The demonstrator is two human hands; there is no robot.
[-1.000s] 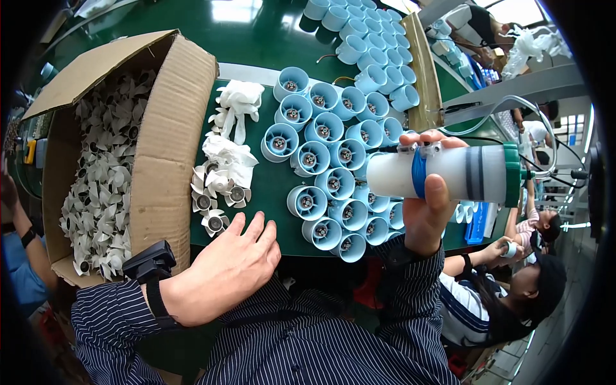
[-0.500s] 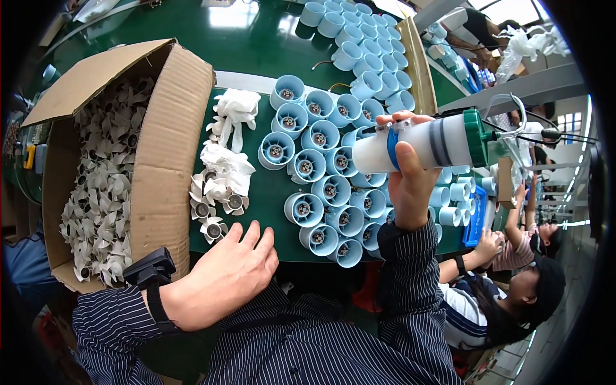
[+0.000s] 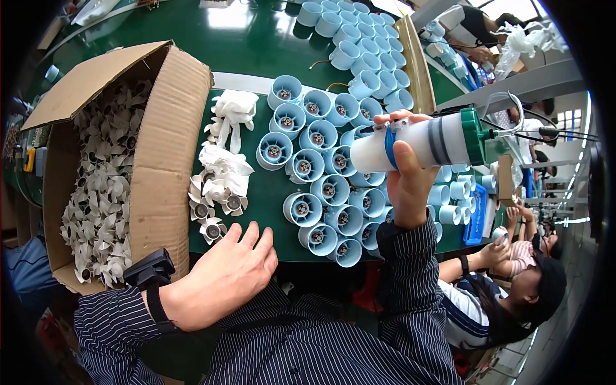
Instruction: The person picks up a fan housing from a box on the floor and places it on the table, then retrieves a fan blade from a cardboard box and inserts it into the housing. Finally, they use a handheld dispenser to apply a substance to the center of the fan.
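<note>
My right hand [image 3: 410, 170] is wrapped round a white dispensing cartridge [image 3: 443, 142] with dark bands, a blue strap and a green cap with a hose. It is tilted nearly level above the light-blue cylindrical housings [image 3: 317, 134]. Those housings stand in rows, open ends up, each showing ribs and a metal centre. My left hand [image 3: 231, 273] holds nothing, its fingers stretched over the table's front edge. Just beyond its fingertips lie several loose grey fan impellers [image 3: 212, 230], beside crumpled white gloves [image 3: 226, 168].
On the left stands an open cardboard box [image 3: 168, 160] full of grey impellers. More blue housings [image 3: 366, 63] fill the far part of the green table [image 3: 192, 29]. A blue tray [image 3: 475, 216] is at the right, where a co-worker [image 3: 500, 289] sits holding a small round part.
My hands and the cartridge have hardly moved. At the right, the co-worker's hand has shifted slightly, and a light round part now shows in it.
</note>
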